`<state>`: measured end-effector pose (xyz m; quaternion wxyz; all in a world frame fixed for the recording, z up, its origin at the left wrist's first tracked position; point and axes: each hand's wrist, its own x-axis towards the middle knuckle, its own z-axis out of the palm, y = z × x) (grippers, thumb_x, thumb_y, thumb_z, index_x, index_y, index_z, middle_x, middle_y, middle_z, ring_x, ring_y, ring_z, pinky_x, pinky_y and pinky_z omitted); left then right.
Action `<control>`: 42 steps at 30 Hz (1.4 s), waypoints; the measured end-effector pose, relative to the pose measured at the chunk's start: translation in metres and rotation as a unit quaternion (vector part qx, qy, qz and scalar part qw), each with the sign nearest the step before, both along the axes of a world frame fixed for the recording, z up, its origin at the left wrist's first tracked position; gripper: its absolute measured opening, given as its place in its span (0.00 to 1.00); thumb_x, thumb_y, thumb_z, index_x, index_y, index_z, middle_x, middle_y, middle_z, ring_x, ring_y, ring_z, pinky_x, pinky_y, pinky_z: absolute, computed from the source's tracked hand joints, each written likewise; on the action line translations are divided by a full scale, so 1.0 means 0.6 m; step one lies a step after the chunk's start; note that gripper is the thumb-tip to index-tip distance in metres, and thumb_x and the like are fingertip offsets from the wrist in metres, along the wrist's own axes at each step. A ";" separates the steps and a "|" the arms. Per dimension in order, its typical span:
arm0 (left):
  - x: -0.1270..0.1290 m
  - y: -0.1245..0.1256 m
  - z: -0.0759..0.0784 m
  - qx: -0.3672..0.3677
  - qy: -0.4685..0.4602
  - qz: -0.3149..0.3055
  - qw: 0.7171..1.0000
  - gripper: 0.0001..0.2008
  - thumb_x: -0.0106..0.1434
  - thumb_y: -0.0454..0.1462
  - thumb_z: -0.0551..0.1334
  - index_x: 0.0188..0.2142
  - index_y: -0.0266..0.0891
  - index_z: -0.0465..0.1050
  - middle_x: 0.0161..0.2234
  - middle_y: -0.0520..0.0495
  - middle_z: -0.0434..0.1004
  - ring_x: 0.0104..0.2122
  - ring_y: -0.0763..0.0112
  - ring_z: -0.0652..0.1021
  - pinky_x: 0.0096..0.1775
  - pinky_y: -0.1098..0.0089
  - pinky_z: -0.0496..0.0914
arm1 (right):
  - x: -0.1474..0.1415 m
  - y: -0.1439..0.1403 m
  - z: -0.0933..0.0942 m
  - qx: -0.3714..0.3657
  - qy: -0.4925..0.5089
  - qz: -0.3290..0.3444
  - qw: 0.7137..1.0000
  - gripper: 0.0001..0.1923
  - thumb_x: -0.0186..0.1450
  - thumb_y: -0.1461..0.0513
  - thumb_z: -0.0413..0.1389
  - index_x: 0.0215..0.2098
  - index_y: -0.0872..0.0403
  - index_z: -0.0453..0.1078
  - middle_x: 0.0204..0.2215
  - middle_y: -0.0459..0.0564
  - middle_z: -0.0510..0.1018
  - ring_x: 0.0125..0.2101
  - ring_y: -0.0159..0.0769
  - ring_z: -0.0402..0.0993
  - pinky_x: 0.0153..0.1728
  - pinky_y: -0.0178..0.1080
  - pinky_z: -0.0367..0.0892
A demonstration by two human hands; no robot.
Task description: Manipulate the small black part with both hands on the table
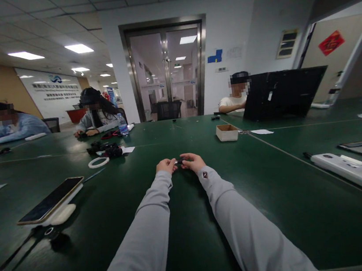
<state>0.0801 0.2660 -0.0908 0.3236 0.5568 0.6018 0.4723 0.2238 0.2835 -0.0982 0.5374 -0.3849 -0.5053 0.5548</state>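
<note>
Your left hand point(166, 165) and right hand point(192, 161) both pinch a small black part point(179, 161) between them, fingertips closed on either end. It lies sideways, well nearer you than the cardboard box point(227, 132).

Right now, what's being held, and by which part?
A small dark part, pinched at its two ends between the left hand and right hand, just above the green table. Too small to identify.

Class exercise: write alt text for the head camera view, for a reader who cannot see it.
Two grey-sleeved arms reach over a dark green table; the left hand and right hand pinch a small black object between them. A phone lies left, a small cardboard box beyond, three people seated opposite.
</note>
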 end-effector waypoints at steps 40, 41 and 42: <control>0.009 -0.007 0.012 0.011 -0.106 -0.042 0.993 0.13 0.53 0.40 0.60 0.36 0.34 0.66 0.33 0.42 0.76 0.28 0.71 0.76 0.28 0.73 0.70 | 0.010 -0.015 0.020 -0.059 0.044 0.066 0.995 0.08 0.57 0.71 0.55 0.36 0.61 0.68 0.16 0.48 0.72 0.17 0.29 0.70 0.18 0.31 0.68; 0.010 -0.008 0.013 -0.020 -0.085 -0.038 0.995 0.13 0.55 0.43 0.57 0.34 0.34 0.67 0.29 0.43 0.75 0.24 0.72 0.75 0.24 0.74 0.68 | 0.009 -0.015 0.020 -0.060 0.041 0.066 0.995 0.08 0.57 0.71 0.55 0.36 0.61 0.68 0.16 0.48 0.71 0.17 0.29 0.69 0.18 0.30 0.67; 0.011 -0.008 0.013 -0.034 -0.061 -0.038 0.997 0.15 0.57 0.45 0.54 0.32 0.34 0.68 0.25 0.44 0.74 0.21 0.73 0.74 0.21 0.75 0.66 | 0.009 -0.014 0.020 -0.061 0.038 0.066 0.995 0.08 0.57 0.72 0.54 0.36 0.61 0.68 0.16 0.48 0.71 0.17 0.29 0.69 0.18 0.30 0.67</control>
